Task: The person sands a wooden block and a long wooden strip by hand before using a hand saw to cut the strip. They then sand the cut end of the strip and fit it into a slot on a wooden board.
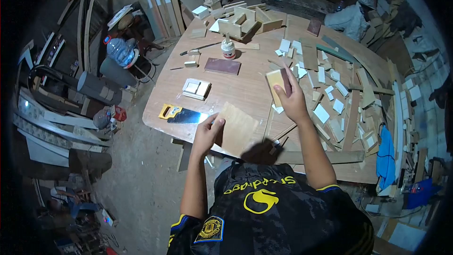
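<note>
My left hand [206, 134] grips the left edge of a thin, tan wooden sheet [239, 130], thumb on top, at the table's near edge. In my right hand [293, 101] is a sanding block [276, 81], with a pale yellow face and a dark reddish-brown side. The block is held above the table, apart from the sheet. Beside my left hand lies a handsaw [181, 114] with a yellow handle, its blade end close to my fingers. A small white-topped wooden piece [196, 89] rests beyond the saw.
Farther back on the wooden table [163, 89] are a reddish-brown sandpaper block [222, 66], an open glue jar [228, 49], and wooden box pieces [243, 22]. Many white and wooden offcuts [322, 113] cover the right side. A water bottle [121, 52] stands left of the table.
</note>
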A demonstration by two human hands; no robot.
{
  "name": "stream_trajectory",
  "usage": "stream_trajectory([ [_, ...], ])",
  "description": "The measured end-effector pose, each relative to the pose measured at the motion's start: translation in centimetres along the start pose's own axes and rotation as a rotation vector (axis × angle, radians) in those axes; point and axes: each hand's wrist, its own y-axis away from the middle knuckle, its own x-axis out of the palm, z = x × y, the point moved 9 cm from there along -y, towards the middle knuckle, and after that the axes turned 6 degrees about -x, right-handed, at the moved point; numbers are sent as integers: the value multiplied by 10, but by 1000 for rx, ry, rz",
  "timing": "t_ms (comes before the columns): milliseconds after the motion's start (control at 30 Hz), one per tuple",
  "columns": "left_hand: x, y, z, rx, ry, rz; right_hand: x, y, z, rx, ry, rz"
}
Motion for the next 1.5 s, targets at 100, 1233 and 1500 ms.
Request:
stream_trajectory([
  [100,-11,-25,45,-47,114,-19,-7,46,-76,211,-23,31],
  [1233,-1,-169,227,-132,-697,27,-19,298,-190,826,124,-450],
  [1500,20,-169,184,-81,-734,86,-31,336,-165,758,286,-554],
])
